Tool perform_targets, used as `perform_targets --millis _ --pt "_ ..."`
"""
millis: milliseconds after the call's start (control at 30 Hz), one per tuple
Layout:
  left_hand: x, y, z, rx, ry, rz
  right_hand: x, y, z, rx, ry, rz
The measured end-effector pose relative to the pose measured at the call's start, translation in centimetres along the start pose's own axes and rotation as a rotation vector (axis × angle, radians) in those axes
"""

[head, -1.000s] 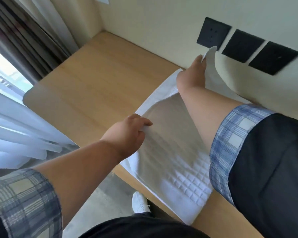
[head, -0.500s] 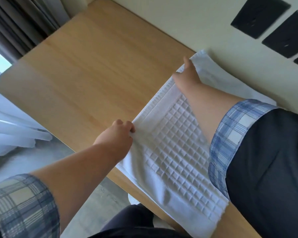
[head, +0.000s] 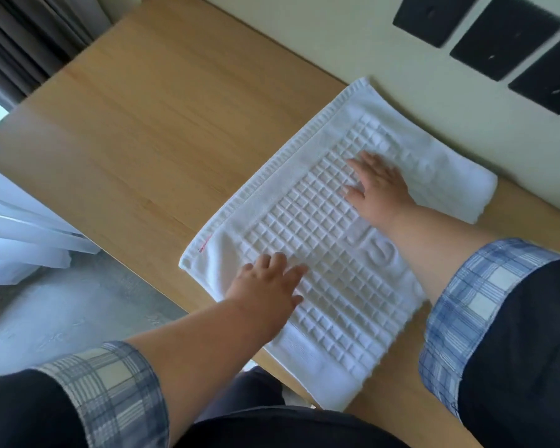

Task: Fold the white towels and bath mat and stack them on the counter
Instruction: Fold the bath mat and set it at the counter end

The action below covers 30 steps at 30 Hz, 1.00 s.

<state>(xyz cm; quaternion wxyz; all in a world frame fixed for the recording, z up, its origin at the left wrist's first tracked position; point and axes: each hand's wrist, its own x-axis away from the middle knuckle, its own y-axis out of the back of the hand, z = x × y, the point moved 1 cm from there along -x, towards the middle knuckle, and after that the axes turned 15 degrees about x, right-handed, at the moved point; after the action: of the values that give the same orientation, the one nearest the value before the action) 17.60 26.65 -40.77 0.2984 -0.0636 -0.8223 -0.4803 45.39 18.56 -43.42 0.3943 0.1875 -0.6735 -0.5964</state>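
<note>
White waffle-textured bath mat (head: 317, 240) lies flat on wooden counter (head: 143, 124), far edge against the wall. Left hand (head: 265, 287) at 7 o'clock and right hand (head: 377, 185) at 2 o'clock press it, fingers spread, gripping nothing.

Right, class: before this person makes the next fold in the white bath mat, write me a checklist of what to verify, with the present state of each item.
1. Bath mat lies flat on the wooden counter: ok.
2. Left hand open, palm down on the mat's near part: ok.
3. Right hand open, flat on the far part: ok.
4. Mat fully supported: not ok, its near left edge and corner overhang the counter's front.
5. Far side tidy: cannot tell; a thicker white roll lies there by the wall, perhaps a separate towel.
6. Bare counter left of the mat: ok.
</note>
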Motion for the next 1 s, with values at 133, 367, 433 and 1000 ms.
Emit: perform_targets --millis 133,367,433,1000 --pt "-0.4 0.5 -0.3 -0.081 0.097 -0.081 2.6 -0.7 -2.1 0.018 -0.178 0.107" --pt "-2.3 0.6 -3.5 -0.080 0.244 -0.114 12.0 -3.7 -3.2 -0.057 -0.510 0.127" --pt "-2.7 -0.2 -4.5 -0.082 0.222 -0.149 14.5 -4.8 -2.8 -0.135 -0.556 0.060" --pt "-12.4 5.1 4.2 -0.014 0.167 -0.396 16.6 -7.5 1.6 0.168 -0.134 -0.038"
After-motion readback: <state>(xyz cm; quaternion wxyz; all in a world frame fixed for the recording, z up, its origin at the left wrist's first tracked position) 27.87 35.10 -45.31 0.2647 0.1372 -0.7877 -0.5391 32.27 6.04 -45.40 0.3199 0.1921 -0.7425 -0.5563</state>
